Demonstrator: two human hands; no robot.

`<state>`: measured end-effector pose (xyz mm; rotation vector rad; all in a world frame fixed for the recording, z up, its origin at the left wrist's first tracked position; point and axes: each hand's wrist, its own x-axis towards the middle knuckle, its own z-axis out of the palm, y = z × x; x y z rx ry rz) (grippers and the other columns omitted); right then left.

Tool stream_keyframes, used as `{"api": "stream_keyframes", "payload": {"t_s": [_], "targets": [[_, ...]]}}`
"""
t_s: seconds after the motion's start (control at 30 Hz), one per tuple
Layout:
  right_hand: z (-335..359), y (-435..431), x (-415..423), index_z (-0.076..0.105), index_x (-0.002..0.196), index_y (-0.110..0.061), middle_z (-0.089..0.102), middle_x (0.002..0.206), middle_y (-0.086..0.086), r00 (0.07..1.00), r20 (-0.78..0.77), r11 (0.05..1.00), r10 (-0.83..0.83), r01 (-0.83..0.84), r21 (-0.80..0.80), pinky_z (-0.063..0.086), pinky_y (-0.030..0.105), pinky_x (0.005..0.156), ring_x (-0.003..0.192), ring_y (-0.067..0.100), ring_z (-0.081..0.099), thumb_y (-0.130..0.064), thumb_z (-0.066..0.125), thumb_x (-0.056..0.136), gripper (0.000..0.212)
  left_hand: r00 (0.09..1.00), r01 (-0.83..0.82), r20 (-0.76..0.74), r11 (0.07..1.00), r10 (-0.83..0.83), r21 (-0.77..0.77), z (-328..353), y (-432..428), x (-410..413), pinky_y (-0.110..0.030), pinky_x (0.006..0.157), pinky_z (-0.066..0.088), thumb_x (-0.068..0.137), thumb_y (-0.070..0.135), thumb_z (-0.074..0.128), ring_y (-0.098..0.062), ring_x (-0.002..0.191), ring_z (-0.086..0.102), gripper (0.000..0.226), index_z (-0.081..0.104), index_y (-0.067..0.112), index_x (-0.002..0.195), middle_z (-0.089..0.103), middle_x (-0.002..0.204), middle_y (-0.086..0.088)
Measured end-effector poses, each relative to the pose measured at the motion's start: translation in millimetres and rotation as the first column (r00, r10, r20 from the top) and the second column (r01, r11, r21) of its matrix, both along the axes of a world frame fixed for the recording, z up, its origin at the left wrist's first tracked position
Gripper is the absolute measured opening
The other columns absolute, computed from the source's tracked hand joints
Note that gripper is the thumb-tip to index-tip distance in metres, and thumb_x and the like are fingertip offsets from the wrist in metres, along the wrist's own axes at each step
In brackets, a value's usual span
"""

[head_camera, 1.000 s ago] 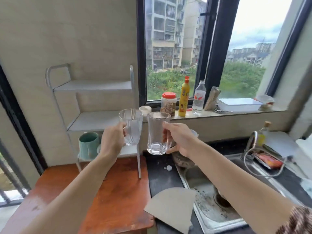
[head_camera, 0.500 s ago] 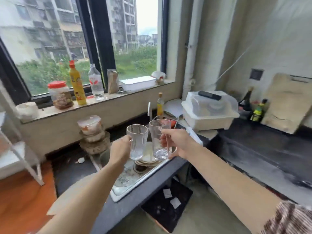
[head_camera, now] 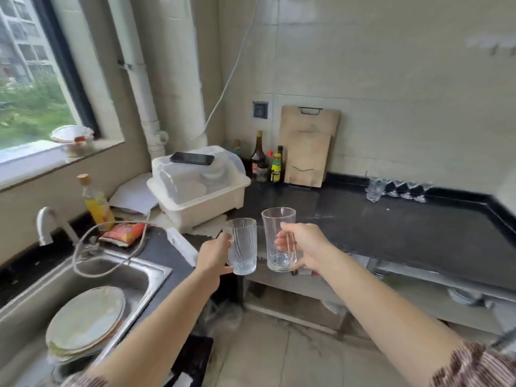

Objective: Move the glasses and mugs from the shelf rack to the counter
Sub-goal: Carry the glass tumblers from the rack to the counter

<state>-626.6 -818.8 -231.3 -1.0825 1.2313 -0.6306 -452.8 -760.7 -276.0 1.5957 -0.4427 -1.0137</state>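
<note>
- Black stone counter (head_camera: 391, 227): runs along the tiled wall and serves as the reference for every entry below.
- Stainless steel sink (head_camera: 134, 277): left of the counter; holds a stack of pale round plates (head_camera: 86, 319).
- Cream plastic dish box with clear domed lid (head_camera: 201, 202): at the counter's left end; a black phone (head_camera: 192, 158) lies flat on its lid.
- Two pale wooden cutting boards (head_camera: 307, 146): upright at the counter's back, leaning on the wall.
- Left hand (head_camera: 213, 256): at the counter's near left edge, fingers curled round the handle of a ribbed clear glass mug (head_camera: 244, 247). The mug is upright, in the air, off the counter.
- Right hand (head_camera: 305, 245): over the counter's near edge, fingers closed round the handle of a smooth clear glass mug (head_camera: 279, 241). This mug is upright, in the air, just beside the ribbed one and not touching it.
- Row of clear glasses (head_camera: 374, 188): at the counter's back right, blurred.
</note>
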Motion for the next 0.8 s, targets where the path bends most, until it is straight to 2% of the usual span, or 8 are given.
{"api": "stream_keyframes", "payload": {"t_s": [0.07, 0.13, 0.23, 0.33, 0.43, 0.53, 0.7, 0.8], "targets": [[-6, -41, -24, 0.065, 0.073, -0.01, 0.068, 0.065, 0.003, 0.998, -0.019, 0.998, -0.065, 0.066, 0.024, 0.045, 0.041, 0.06, 0.065, 0.019, 0.065, -0.027, 0.06, 0.089, 0.025, 0.997, 0.073, -0.029, 0.997, -0.073, 0.007, -7, -49, -21, -0.042, 0.074, 0.053, 0.088, 0.025, 0.052, -0.032, 0.109, 0.056, 0.024, 0.06, 0.009, 0.103, 0.058, 0.113, -0.009], [-9, -83, -46, 0.065, 0.074, -0.01, 0.07, 0.07, 0.004, 0.993, -0.053, 0.993, -0.104, 0.107, 0.04, 0.041, 0.04, 0.057, 0.069, 0.018, 0.065, -0.028, 0.059, 0.09, 0.025, 0.99, 0.137, -0.042, 0.99, -0.135, 0.034, -13, -100, -41, -0.043, 0.08, 0.054, 0.088, 0.027, 0.052, -0.033, 0.108, 0.058, 0.032, 0.06, 0.007, 0.112, 0.061, 0.115, -0.008], [-12, -143, -76, 0.063, 0.075, -0.01, 0.071, 0.077, 0.005, 0.983, -0.102, 0.987, -0.15, 0.156, 0.05, 0.042, 0.044, 0.069, 0.076, 0.018, 0.064, -0.029, 0.056, 0.093, 0.027, 0.978, 0.2, -0.075, 0.978, -0.195, 0.062, -16, -172, -73, -0.045, 0.087, 0.054, 0.089, 0.029, 0.052, -0.031, 0.103, 0.058, 0.032, 0.06, 0.008, 0.111, 0.06, 0.113, -0.01], [-16, -192, -108, 0.062, 0.074, -0.01, 0.072, 0.078, 0.004, 0.971, -0.121, 0.975, -0.207, 0.214, 0.052, 0.037, 0.049, 0.092, 0.078, 0.016, 0.061, -0.029, 0.054, 0.095, 0.029, 0.963, 0.263, -0.084, 0.962, -0.257, 0.069, -16, -232, -105, -0.047, 0.088, 0.054, 0.088, 0.033, 0.054, -0.034, 0.098, 0.061, 0.025, 0.06, 0.009, 0.084, 0.059, 0.106, -0.011], [-23, -232, -145, 0.061, 0.075, -0.012, 0.073, 0.088, 0.004, 0.951, -0.122, 0.951, -0.284, 0.295, 0.092, 0.037, 0.05, 0.09, 0.093, 0.02, 0.06, -0.03, 0.052, 0.096, 0.03, 0.949, 0.312, -0.084, 0.944, -0.304, 0.105, -19, -279, -139, -0.05, 0.087, 0.055, 0.088, 0.034, 0.056, -0.037, 0.094, 0.063, 0.025, 0.059, 0.014, 0.073, 0.063, 0.108, -0.015], [-30, -266, -181, 0.062, 0.077, -0.012, 0.072, 0.099, 0.004, 0.937, -0.118, 0.929, -0.328, 0.342, 0.138, 0.037, 0.054, 0.1, 0.104, 0.022, 0.057, -0.03, 0.052, 0.096, 0.028, 0.933, 0.35, -0.127, 0.93, -0.336, 0.11, -24, -322, -172, -0.049, 0.091, 0.053, 0.089, 0.03, 0.058, -0.035, 0.103, 0.059, 0.019, 0.059, 0.016, 0.075, 0.061, 0.117, -0.012], [-41, -327, -246, 0.062, 0.081, -0.01, 0.071, 0.092, 0.003, 0.919, -0.122, 0.903, -0.375, 0.392, 0.177, 0.038, 0.053, 0.089, 0.107, 0.022, 0.054, -0.03, 0.051, 0.097, 0.027, 0.899, 0.418, -0.192, 0.903, -0.395, 0.101, -37, -394, -238, -0.051, 0.095, 0.049, 0.09, 0.022, 0.055, -0.037, 0.112, 0.054, 0.014, 0.057, 0.015, 0.079, 0.058, 0.122, -0.012], [-51, -372, -289, 0.061, 0.08, -0.01, 0.071, 0.089, 0.003, 0.911, -0.128, 0.891, -0.391, 0.41, 0.196, 0.038, 0.055, 0.093, 0.105, 0.02, 0.054, -0.029, 0.05, 0.097, 0.027, 0.886, 0.437, -0.212, 0.896, -0.412, 0.086, -46, -440, -282, -0.051, 0.096, 0.048, 0.09, 0.021, 0.055, -0.037, 0.112, 0.054, 0.01, 0.059, 0.012, 0.087, 0.058, 0.12, -0.011]]}}
